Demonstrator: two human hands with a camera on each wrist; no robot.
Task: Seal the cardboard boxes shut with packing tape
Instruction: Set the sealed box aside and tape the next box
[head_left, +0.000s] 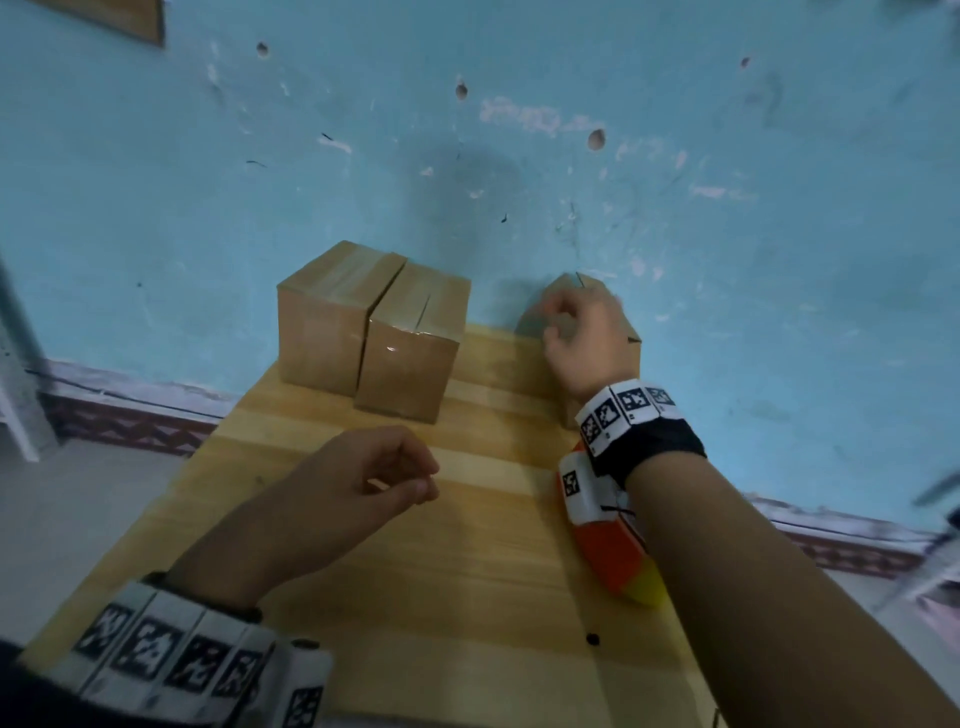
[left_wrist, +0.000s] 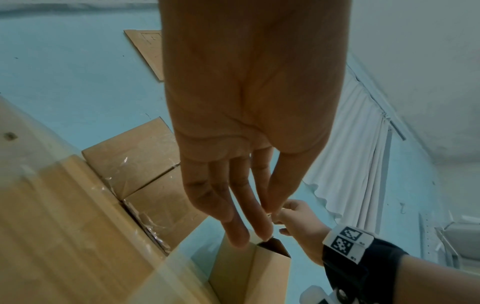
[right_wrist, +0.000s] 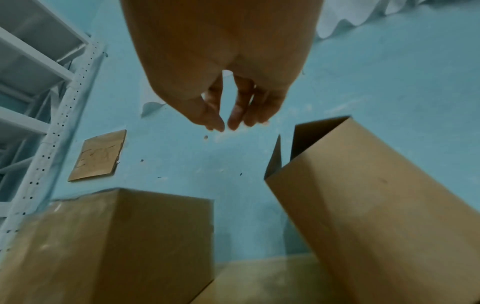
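Observation:
Two cardboard boxes, one (head_left: 322, 332) beside the other (head_left: 410, 364), stand together at the back of the wooden table (head_left: 467, 597), with clear tape shining on them. A third box (head_left: 530, 326) stands at the back right; its top is open with flaps upright (right_wrist: 350, 195). My right hand (head_left: 576, 332) hovers just over this open box, fingers loosely curled; in the right wrist view its fingertips (right_wrist: 221, 123) hold nothing. My left hand (head_left: 374, 473) hangs over the middle of the table, fingers relaxed (left_wrist: 246, 164) and holding nothing. No tape roll is in view.
The table stands against a blue wall. An orange, yellow and white device (head_left: 608, 540) hangs under my right wrist. A white metal shelf (right_wrist: 39, 82) stands to the left, a cardboard sheet (right_wrist: 98, 156) is fixed on the wall, and a white curtain (left_wrist: 350, 164) hangs to the right.

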